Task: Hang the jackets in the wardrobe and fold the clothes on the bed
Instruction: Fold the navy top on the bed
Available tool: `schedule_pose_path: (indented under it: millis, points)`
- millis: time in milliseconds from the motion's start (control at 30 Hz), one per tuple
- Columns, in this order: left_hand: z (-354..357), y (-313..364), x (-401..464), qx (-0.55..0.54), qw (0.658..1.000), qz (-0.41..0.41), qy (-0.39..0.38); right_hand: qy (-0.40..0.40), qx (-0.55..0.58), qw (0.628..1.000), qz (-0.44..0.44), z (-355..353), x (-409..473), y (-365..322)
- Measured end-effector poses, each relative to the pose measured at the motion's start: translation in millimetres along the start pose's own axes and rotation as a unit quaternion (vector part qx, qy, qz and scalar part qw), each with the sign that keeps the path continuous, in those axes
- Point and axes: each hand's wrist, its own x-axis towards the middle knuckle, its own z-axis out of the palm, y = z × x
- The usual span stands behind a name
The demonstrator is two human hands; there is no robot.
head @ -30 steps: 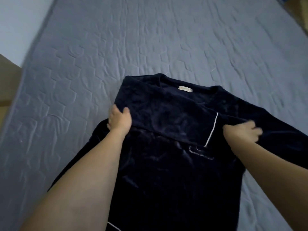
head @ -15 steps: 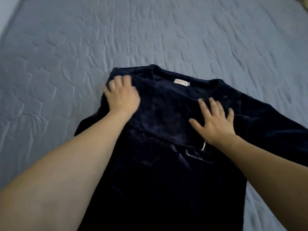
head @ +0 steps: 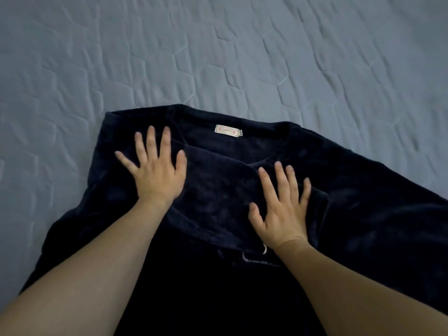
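A dark navy top point(head: 242, 275) lies spread on the bed point(head: 218, 57), its neckline at the centre of the frame with a small pale label point(head: 228, 130) showing inside the collar, and its body running down toward the bottom edge. One sleeve point(head: 213, 190) is folded across the chest as a band slanting from upper left to lower right, and both hands sit on that band. The left hand point(head: 155, 173) lies flat at the band's upper-left end, fingers straight and spread, pressing and holding nothing. The right hand point(head: 281, 209) lies flat at the lower-right end, fingers likewise straight, with a bit of white piping point(head: 264, 249) just below its wrist.

The other sleeve point(head: 388, 214) is not yet folded; it stretches away toward the right edge of the frame, directly beside the right hand, which is plainly the nearer one. Its long axis runs outward and slightly downward, so bringing it in would likely mean a pull across toward the left.

The bed cover is a quilted grey-blue with a stitched cell pattern, soft and lightly rumpled. Bare cover fills the upper half of the frame.
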Motion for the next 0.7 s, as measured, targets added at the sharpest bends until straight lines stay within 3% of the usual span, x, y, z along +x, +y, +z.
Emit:
schedule_pose_path:
  millis: [100, 233, 467, 600, 700]
  points:
    - [-7.2, 7.6, -32.1, -0.034, 0.998, 0.031, 0.037, -0.009, 0.006, 1.000, -0.004, -0.9, 0.4, 1.8]
    - [11.7, 8.5, -109.1, -0.002, 0.997, 0.071, -0.035, -0.015, 0.011, 1.000, -0.009, -2.9, 0.7, 1.9]
    - [31.7, 2.6, -103.1, 0.024, 0.997, 0.068, 0.003, -0.029, 0.023, 0.999, -0.022, -8.0, 1.1, 5.6]
    - [31.7, 3.1, -103.6, 0.032, 0.997, 0.069, 0.004, -0.046, -0.034, 0.993, -0.101, -33.0, -11.5, 48.8]
    - [15.3, 15.0, -111.7, 0.058, 0.997, 0.042, -0.014, -0.086, -0.114, 0.990, -0.011, -72.6, -32.9, 118.2]
